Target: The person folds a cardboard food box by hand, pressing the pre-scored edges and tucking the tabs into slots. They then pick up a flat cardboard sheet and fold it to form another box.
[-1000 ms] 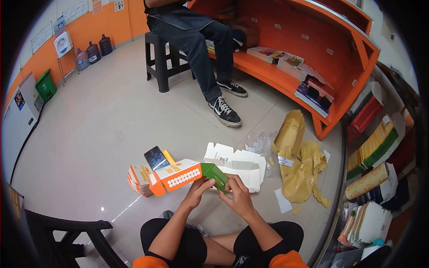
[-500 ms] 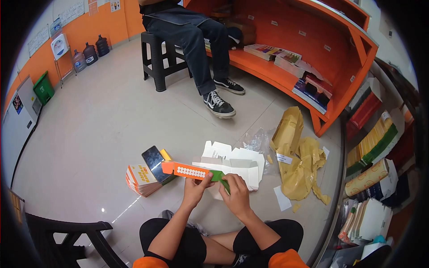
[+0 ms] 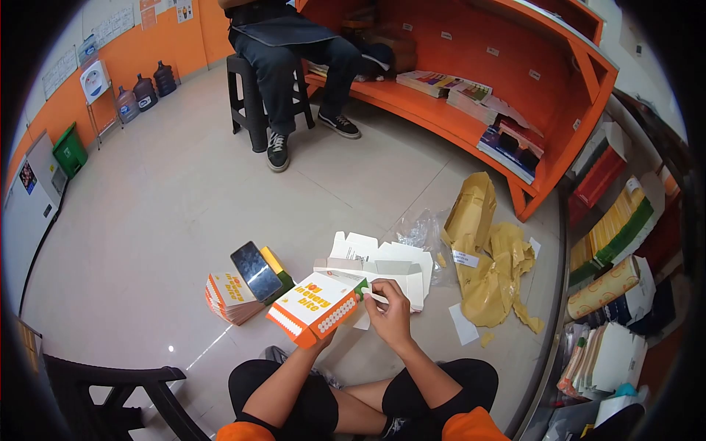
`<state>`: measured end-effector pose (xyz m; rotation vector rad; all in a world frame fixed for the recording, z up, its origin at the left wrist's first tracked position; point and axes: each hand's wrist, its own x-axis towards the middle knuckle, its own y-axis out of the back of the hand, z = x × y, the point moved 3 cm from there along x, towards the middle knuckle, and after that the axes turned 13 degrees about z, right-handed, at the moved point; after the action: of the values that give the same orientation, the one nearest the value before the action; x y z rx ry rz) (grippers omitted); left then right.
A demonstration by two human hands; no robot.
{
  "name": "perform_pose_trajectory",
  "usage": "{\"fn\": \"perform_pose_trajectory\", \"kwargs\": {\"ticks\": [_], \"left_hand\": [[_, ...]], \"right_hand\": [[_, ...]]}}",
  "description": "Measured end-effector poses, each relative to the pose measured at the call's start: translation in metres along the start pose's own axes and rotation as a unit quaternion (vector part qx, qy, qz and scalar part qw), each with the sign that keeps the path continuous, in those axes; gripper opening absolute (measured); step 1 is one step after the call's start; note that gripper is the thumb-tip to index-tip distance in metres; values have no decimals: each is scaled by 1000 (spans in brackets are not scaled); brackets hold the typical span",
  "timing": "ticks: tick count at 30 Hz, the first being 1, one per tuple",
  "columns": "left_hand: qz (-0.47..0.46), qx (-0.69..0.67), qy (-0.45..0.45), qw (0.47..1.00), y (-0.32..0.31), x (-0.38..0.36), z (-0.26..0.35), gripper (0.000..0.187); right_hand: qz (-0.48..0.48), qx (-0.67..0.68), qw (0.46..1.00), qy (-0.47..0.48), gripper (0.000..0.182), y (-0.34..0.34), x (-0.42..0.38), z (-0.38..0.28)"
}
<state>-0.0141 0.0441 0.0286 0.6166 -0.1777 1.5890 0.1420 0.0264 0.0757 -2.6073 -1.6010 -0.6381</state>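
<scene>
A white-and-orange cardboard box [image 3: 318, 303] printed "joy in every bite" is tilted in front of me, its big printed face turned up. My left hand [image 3: 326, 341] grips it from below, fingers mostly hidden behind it. At the box's right end my right hand [image 3: 390, 312] pinches a flap with a green side between thumb and fingers. Left of the box lies a stack of flat printed cartons [image 3: 229, 295]. A dark-screened phone [image 3: 256, 269] rests against that stack, and a yellow-and-green piece [image 3: 273, 260] shows behind it.
Unfolded white cartons [image 3: 401, 266] lie just beyond my hands. Torn brown paper [image 3: 494, 264] and clear plastic [image 3: 424, 234] are to their right. A person on a black stool [image 3: 250, 103] sits ahead by an orange shelf [image 3: 441, 110]. A black chair [image 3: 118, 382] stands at my left.
The box has turned from its narrow orange side to its wide printed face. My left hand has gone lower, beneath it. The seated person's feet have moved back toward the stool.
</scene>
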Motion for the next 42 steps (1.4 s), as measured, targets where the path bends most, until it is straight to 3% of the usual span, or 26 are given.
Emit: {"fn": "perform_pose_trajectory", "kwargs": {"ticks": [2, 5, 8, 13, 18, 22, 24, 26, 29, 31, 33, 34, 36, 37, 38, 41, 42], "left_hand": [[11, -48, 95, 994, -1, 5, 9, 61], [1, -151, 246, 957, -7, 4, -1, 65], [-9, -190, 194, 962, -8, -4, -18, 53], [-94, -21, 84, 992, -2, -6, -23, 51], [-106, -57, 113, 986, -12, -26, -64, 57], [-123, -91, 124, 980, -11, -28, -64, 56], [-133, -169, 151, 965, -11, -28, -61, 53], [-141, -303, 203, 920, -15, -35, -79, 50], [-97, -346, 209, 910, -27, -33, -76, 53], [-86, -233, 168, 954, -23, -25, -61, 50], [-81, -103, 185, 974, -11, 1, -3, 39], [-78, -37, 192, 978, -7, 9, 13, 35], [7, 57, 28, 998, -7, 6, 6, 25], [49, 103, -55, 992, -6, 4, 6, 21], [6, 88, -31, 996, -4, 3, -2, 18], [-67, 147, -259, 952, 3, 21, 31, 15], [-52, 173, -292, 939, 0, 21, 34, 14]], "right_hand": [[-10, -22, 999, 34, 9, 0, 3, -3], [-19, -49, 997, 58, 8, 3, 1, -2], [-17, -57, 994, 94, 8, 3, 6, -5], [-30, -51, 992, 108, 8, 6, 5, -10], [-43, -58, 991, 111, 8, 3, 2, -6], [-25, 23, 999, 21, 8, 1, -2, -4], [-18, 52, 998, -44, 8, 0, -4, -2], [-15, 25, 1000, 0, 8, -1, -3, -5], [-22, 4, 999, 40, 8, -2, -5, -5], [-57, 31, 997, 36, 8, -3, -2, -4], [-119, 93, 988, 6, 9, 1, 3, -2], [-152, 143, 976, -55, 11, 5, 7, 4], [-214, 238, 931, -175, 15, 14, 16, 13], [-176, 220, 944, -173, 18, 21, 22, 14], [-136, 200, 955, -172, 21, 28, 27, 14], [-62, 163, 970, -169, 30, 51, 42, -8], [-57, 162, 970, -174, 31, 58, 46, -14]]}}
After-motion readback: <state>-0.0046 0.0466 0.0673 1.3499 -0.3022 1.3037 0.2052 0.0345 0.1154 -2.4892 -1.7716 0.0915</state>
